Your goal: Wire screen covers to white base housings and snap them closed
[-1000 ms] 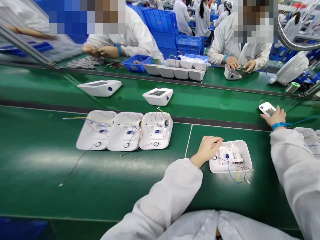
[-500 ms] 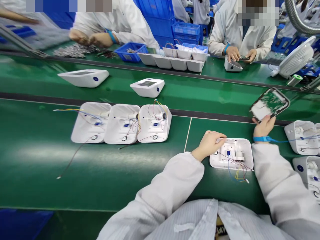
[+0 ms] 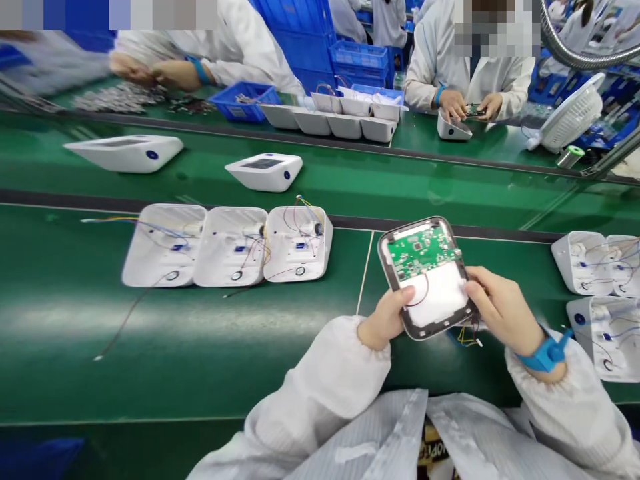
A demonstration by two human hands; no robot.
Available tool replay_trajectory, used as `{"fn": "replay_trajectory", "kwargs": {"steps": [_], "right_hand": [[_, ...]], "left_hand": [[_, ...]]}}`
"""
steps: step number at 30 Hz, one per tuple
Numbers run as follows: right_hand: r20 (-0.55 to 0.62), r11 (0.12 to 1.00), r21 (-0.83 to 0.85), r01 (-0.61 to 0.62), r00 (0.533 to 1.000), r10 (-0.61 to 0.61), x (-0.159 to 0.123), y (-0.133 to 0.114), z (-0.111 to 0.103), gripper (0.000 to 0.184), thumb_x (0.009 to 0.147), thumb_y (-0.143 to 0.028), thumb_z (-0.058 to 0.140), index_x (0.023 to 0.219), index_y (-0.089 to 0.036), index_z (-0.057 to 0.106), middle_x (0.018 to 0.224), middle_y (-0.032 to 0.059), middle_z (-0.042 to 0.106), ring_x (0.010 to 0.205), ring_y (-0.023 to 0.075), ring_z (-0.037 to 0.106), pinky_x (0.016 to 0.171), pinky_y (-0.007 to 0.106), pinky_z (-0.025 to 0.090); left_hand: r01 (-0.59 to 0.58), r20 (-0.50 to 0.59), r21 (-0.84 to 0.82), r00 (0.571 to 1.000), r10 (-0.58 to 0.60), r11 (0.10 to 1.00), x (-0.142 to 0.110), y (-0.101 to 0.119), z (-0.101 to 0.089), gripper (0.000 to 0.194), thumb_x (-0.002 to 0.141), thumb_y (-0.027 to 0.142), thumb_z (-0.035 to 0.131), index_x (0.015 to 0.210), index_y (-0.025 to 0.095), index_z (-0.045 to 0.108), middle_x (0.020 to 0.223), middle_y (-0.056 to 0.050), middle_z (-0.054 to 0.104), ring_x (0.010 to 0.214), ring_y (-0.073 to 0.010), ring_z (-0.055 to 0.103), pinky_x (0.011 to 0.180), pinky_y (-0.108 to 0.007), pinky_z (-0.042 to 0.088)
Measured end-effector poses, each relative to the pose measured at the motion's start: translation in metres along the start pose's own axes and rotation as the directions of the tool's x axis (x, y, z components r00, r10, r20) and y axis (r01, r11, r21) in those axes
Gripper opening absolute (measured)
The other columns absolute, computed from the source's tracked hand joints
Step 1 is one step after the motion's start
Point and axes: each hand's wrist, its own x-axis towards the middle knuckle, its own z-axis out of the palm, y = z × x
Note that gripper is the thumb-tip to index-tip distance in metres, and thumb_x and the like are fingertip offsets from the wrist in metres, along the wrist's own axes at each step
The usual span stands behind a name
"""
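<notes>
Holding a dark-rimmed cover [image 3: 440, 293] in both hands above the green bench [image 3: 225, 373], tilted, with the inner side and a circuit board [image 3: 423, 250] turned toward the camera. Pinching it at the left edge with the left hand [image 3: 387, 320] and at the right edge with the right hand [image 3: 505, 307], with both thumbs showing on the near face and most other fingers hidden behind. Probably partway through the work — already carrying the board in the cover, but not yet closed onto anything. Showing coloured wires [image 3: 467, 339] and a loose white plug [image 3: 479, 343] just below the cover, from a source too covered to make out. Counting three open white housings [image 3: 283, 258] side by side to the left, each containing a blue part [image 3: 300, 246], a cylindrical piece [image 3: 193, 228] and a round disc [image 3: 237, 275], with leads [image 3: 117, 220] trailing free; judged from that, fitted inside but left unconnected and uncovered. Seeing more open housings at the right edge [image 3: 590, 353], similarly filled. Finding two closed units [image 3: 264, 175] on the strip beyond, apparently complete — at least outwardly. Noting farther off a blue basket [image 3: 240, 113] containing small pale pieces, beside grouped white shells [image 3: 327, 127] with contents mostly out of sight.
</notes>
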Motion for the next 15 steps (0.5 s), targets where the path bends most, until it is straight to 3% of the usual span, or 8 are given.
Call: {"fn": "replay_trajectory", "kwargs": {"steps": [3, 6, 9, 15], "right_hand": [[0.083, 0.962, -0.268, 0.051, 0.996, -0.029, -0.017, 0.006, -0.009, 0.03, 0.097, -0.041, 0.051, 0.09, -0.018, 0.07, 0.094, 0.0097, 0.071, 0.087, 0.0252, 0.066, 0.078, 0.039, 0.054], [0.185, 0.886, -0.434, 0.163, 0.979, -0.089, -0.033, 0.016, -0.014, 0.021, 0.089, -0.034, 0.065, 0.083, -0.016, 0.074, 0.111, 0.0166, 0.067, 0.11, 0.0354, 0.059, 0.09, 0.05, 0.053], [0.239, 0.869, -0.443, 0.222, 0.963, -0.124, -0.042, 0.026, -0.014, 0.011, 0.085, -0.024, 0.069, 0.087, -0.016, 0.076, 0.124, 0.0174, 0.061, 0.125, 0.0395, 0.05, 0.099, 0.056, 0.05], [0.248, 0.946, -0.267, 0.185, 0.961, -0.118, -0.04, 0.035, -0.019, 0.018, 0.091, -0.023, 0.059, 0.079, -0.022, 0.072, 0.116, 0.0107, 0.064, 0.12, 0.0322, 0.056, 0.095, 0.05, 0.053]], "left_hand": [[0.039, 0.023, -0.246, 0.999, -0.034, 0.969, -0.007, 0.015, 0.0, 0.078, 0.067, 0.047, 0.073, 0.134, 0.012, 0.055, 0.13, -0.017, 0.065, 0.129, -0.0441, 0.053, 0.11, -0.058, 0.038], [0.001, -0.004, -0.374, 1.0, -0.002, 0.928, -0.002, 0.026, -0.007, 0.087, 0.066, 0.056, 0.07, 0.14, 0.015, 0.05, 0.139, -0.017, 0.059, 0.129, -0.045, 0.052, 0.108, -0.06, 0.039], [-0.011, -0.061, -0.44, 0.998, -0.018, 0.898, 0.004, 0.028, -0.015, 0.084, 0.073, 0.067, 0.058, 0.14, 0.017, 0.05, 0.144, -0.018, 0.054, 0.123, -0.0437, 0.057, 0.101, -0.06, 0.043], [0.023, -0.061, -0.468, 0.996, -0.058, 0.883, 0.003, 0.024, -0.022, 0.074, 0.068, 0.047, 0.058, 0.13, 0.007, 0.057, 0.136, -0.021, 0.06, 0.119, -0.0398, 0.06, 0.095, -0.049, 0.05]]}}
